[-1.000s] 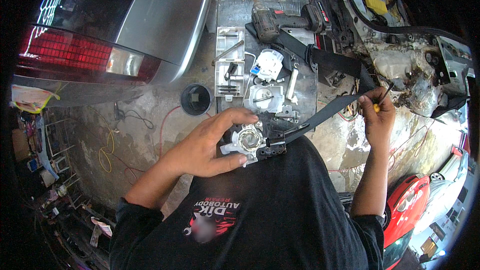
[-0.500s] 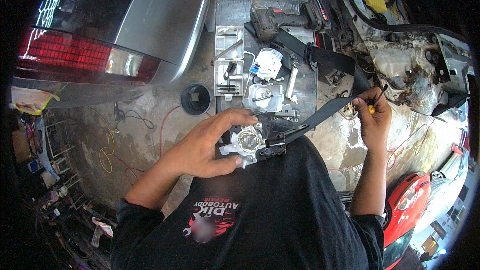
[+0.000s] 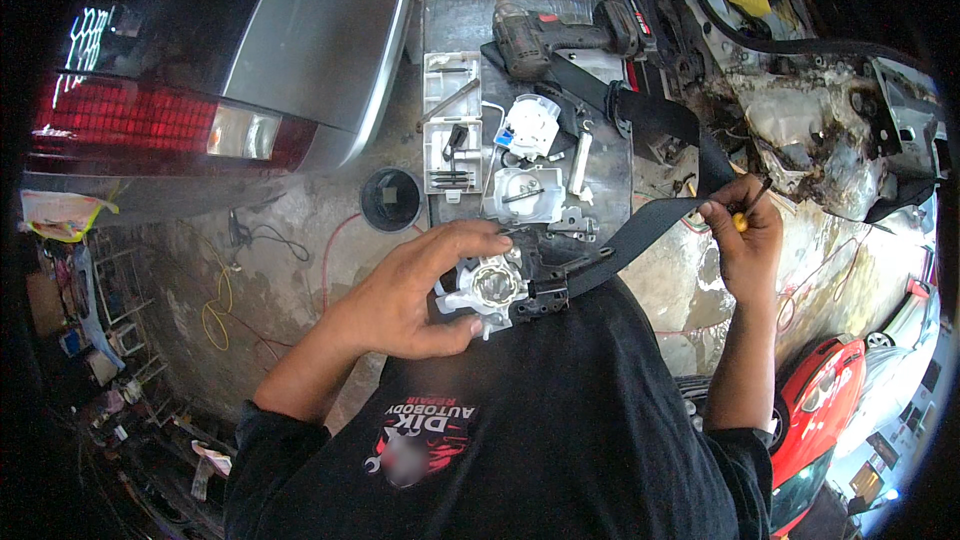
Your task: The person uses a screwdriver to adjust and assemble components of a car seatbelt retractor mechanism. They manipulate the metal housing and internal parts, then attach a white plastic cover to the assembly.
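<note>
A seat belt retractor (image 3: 500,283) with a white plastic end and a black metal frame rests against my front. My left hand (image 3: 410,290) grips its white end between thumb and fingers. Black belt webbing (image 3: 645,232) runs out of the retractor to my right hand (image 3: 748,230), which pinches the strap. Tucked in that same hand is a screwdriver (image 3: 741,222) with a yellow handle, its dark shaft pointing up and away. Beyond the hand, the strap loops back to a belt buckle tongue (image 3: 618,108) on the bench.
A cordless impact driver (image 3: 560,35) lies at the far end of the workbench (image 3: 460,10). Nearer are an opened grey bit case (image 3: 453,130), white plastic covers (image 3: 530,127) and a wrench (image 3: 580,162). A dark bucket (image 3: 391,199) stands left; a stripped car body (image 3: 810,130) is right.
The webbing between the retractor and my right hand has turned to show more of its flat face. Both hands keep their hold; the view has shifted slightly.
</note>
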Demonstrator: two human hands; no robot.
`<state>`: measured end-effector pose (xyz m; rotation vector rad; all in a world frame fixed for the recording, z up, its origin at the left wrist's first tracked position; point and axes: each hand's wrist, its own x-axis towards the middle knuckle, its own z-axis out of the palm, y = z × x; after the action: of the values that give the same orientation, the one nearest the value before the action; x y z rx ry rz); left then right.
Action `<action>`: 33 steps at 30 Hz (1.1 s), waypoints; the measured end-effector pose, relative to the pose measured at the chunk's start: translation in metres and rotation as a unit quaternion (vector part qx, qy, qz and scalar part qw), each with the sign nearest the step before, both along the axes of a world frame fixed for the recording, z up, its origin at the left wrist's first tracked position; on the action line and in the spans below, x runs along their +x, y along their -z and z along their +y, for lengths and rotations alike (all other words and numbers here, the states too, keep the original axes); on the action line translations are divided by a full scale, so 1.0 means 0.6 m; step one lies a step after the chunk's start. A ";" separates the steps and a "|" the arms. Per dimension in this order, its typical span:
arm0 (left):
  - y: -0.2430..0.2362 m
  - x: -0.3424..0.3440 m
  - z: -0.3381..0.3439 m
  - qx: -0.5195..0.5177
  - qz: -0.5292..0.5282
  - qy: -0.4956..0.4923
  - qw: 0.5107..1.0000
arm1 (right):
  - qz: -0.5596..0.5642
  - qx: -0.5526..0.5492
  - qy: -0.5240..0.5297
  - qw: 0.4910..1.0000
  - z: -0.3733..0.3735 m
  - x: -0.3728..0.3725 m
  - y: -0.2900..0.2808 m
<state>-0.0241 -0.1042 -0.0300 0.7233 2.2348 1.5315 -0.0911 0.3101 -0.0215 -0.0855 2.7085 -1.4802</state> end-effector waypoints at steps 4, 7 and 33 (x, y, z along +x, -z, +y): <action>-0.002 -0.001 0.001 -0.004 0.000 -0.001 1.000 | 0.024 -0.005 -0.015 1.000 -0.002 0.001 0.005; -0.002 -0.001 0.000 -0.012 -0.003 0.001 1.000 | 0.017 -0.002 -0.016 1.000 0.001 0.001 0.006; -0.005 -0.010 -0.001 -0.004 -0.010 0.009 1.000 | 0.046 0.062 -0.050 0.996 0.000 -0.009 -0.008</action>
<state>-0.0303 -0.1049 -0.0270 0.7217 2.2127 1.5142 -0.0968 0.3101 -0.0166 -0.2842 2.8146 -1.3091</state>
